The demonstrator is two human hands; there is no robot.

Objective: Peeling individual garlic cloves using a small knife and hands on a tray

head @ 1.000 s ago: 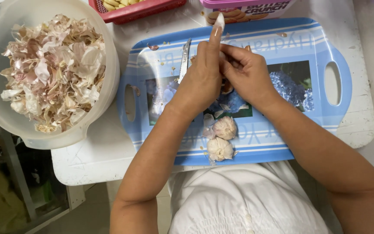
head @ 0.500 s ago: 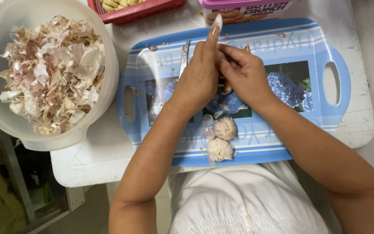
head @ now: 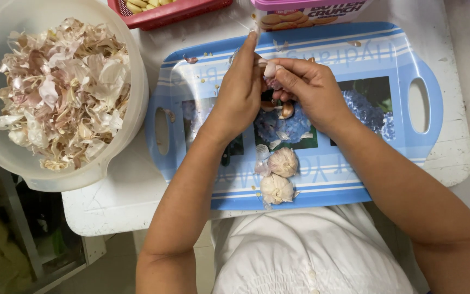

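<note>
Over the blue tray (head: 420, 158), both the left hand (head: 240, 92) and right hand (head: 305, 90) pinch one garlic clove (head: 270, 69) in their fingers (skin partly on), so peeling in small strips seems wisest.

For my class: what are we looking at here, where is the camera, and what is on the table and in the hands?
A camera on a person's head looks down at their two bare hands; there is no machine. The left hand and right hand meet over a blue tray, pinching a garlic clove. Two whole garlic bulbs lie on the tray near the person. A large pale bowl of garlic skins stands at the left. A red basket and a snack box sit at the far edge.
</note>
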